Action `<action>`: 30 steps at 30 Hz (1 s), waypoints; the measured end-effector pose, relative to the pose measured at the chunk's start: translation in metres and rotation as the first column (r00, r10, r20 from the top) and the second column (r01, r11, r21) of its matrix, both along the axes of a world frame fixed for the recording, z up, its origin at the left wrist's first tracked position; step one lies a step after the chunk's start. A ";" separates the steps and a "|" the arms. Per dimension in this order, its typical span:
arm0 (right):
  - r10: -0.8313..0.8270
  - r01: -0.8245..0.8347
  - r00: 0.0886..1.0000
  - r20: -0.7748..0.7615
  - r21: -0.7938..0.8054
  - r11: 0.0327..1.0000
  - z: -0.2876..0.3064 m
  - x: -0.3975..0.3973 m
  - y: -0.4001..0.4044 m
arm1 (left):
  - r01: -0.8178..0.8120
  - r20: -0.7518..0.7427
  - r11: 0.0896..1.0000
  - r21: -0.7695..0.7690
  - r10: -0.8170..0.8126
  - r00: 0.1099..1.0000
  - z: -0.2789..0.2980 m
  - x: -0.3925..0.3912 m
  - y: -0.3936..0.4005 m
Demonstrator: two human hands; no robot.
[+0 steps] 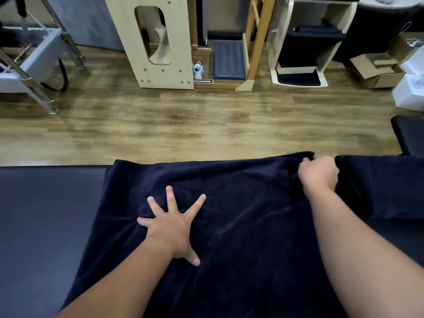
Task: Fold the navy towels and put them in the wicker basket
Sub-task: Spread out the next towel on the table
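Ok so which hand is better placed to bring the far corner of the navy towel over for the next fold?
Right, probably. The right hand already has a grip on the far right corner of the navy plush towel, fingers curled around the edge. The left hand lies flat with fingers spread mid-towel, better suited to pinning it down.

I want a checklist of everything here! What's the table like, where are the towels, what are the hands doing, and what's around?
Surface: dark padded table, mostly covered by cloth.
Job's things: navy velvety towel spread flat on it; a second navy towel lies to the right. Wicker basket: nothing seen.
Clutter: nothing seen on the table.
Hands: left hand presses flat on the spread towel, fingers splayed; right hand grips its far right corner.
Cables: nothing seen.
Surroundings: brown wood-look floor, pale wooden exercise frame, open cardboard box, grey metal-framed equipment.
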State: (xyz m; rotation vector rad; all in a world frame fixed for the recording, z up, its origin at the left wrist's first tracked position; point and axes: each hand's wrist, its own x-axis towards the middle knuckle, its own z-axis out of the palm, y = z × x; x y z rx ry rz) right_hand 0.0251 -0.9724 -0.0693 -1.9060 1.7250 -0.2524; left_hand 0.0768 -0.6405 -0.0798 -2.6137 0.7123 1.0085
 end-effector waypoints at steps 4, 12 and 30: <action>0.222 -0.240 0.965 -0.137 -0.132 0.962 -0.002 0.003 0.009 | 0.003 -0.002 1.000 0.001 -0.003 1.000 0.000 0.001 0.000; 0.473 -0.645 0.719 -0.509 -0.235 0.727 -0.035 -0.014 0.115 | 0.043 0.037 0.999 0.004 -0.043 0.998 -0.003 0.004 0.001; 0.907 -0.909 0.308 -0.288 0.191 0.369 -0.016 0.077 0.301 | -0.081 0.002 0.917 -0.390 0.089 0.996 0.008 0.211 0.147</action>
